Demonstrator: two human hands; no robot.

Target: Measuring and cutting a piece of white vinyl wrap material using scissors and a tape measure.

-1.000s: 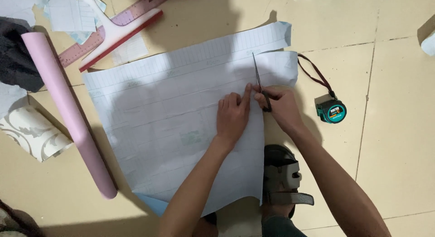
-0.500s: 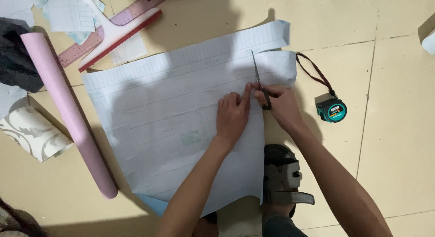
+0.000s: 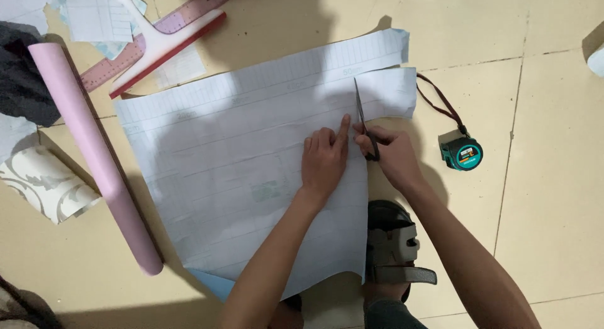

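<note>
Pale blue gridded paper (image 3: 251, 159) lies flat on the tile floor, left hand (image 3: 324, 159) pressing it open-palmed, right hand (image 3: 393, 159) gripping scissors (image 3: 363, 118) mid-cut, with a tape measure (image 3: 462, 154), pink roll (image 3: 88, 153), rulers (image 3: 157, 36) nearby, scissor handles mostly hidden.

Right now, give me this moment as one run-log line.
right hand: scissors cutting gridded sheet | left hand: pressing sheet flat beside cut | tape measure: on floor, right
</note>
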